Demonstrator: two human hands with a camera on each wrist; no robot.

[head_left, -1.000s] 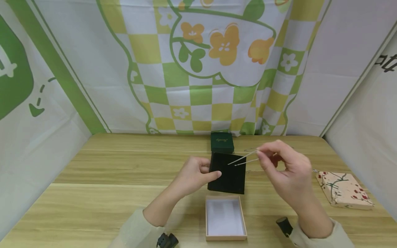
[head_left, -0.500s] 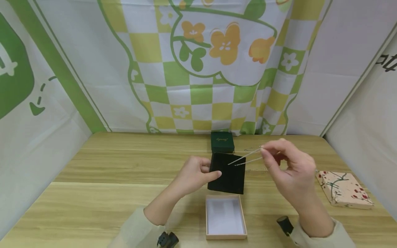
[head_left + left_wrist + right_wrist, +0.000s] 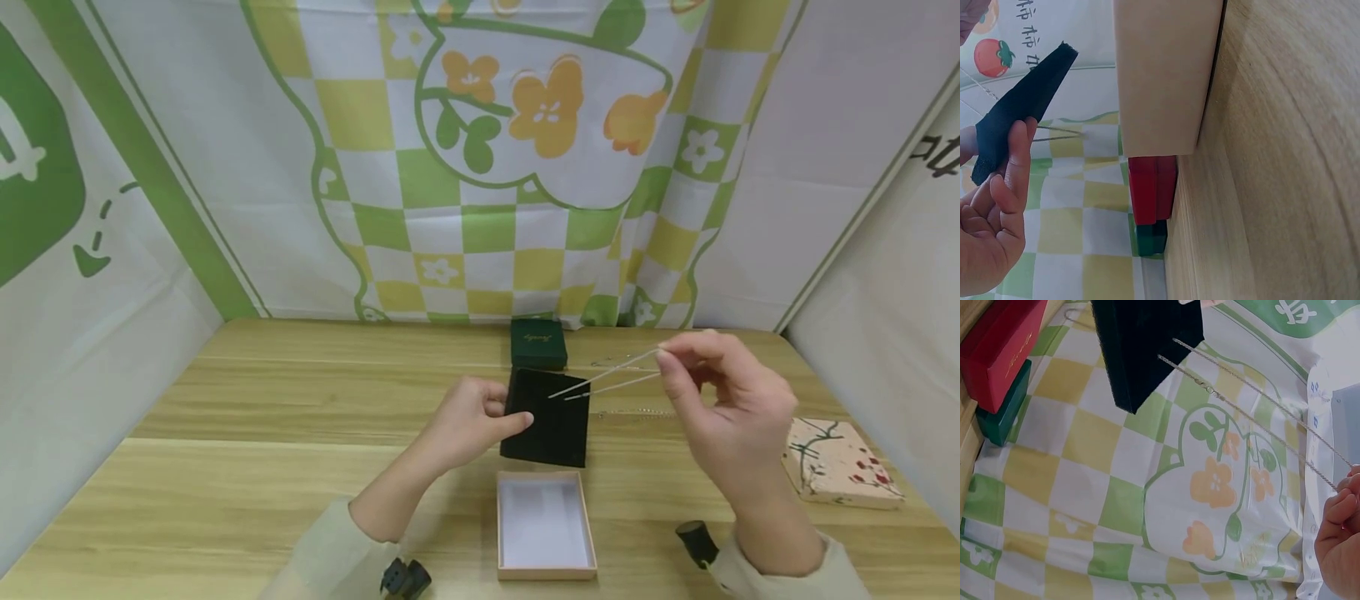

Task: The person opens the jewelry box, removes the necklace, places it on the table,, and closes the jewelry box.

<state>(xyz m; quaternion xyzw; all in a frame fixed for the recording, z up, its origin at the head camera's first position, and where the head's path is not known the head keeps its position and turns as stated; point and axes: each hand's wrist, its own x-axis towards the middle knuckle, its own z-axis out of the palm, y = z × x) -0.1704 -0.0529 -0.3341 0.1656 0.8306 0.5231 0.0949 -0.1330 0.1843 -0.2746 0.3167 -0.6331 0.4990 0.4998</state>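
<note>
My left hand (image 3: 468,429) pinches a black velvet jewelry pad (image 3: 551,433) by its left edge, thumb on the front face, tilted above the table. Two strands of a thin silver necklace (image 3: 611,386) come out of the pad's face and stretch rightward to my right hand (image 3: 731,408), which pinches them between thumb and fingertips. A clasp (image 3: 1210,390) shows on one strand in the right wrist view. In the left wrist view, a loop of chain (image 3: 1060,132) sticks out on the pad's other side. Just below the pad stands an open peach box (image 3: 546,529) with a white inside.
Behind the pad stands a dark green box (image 3: 537,343); a red box (image 3: 1004,353) sits by it in the right wrist view. A floral box lid (image 3: 843,462) lies at right. Another chain (image 3: 637,414) lies on the table (image 3: 262,500), partly behind my right hand.
My right hand has moved rightward, away from the pad, and the necklace strands between them have grown longer. My left hand and the pad have barely moved.
</note>
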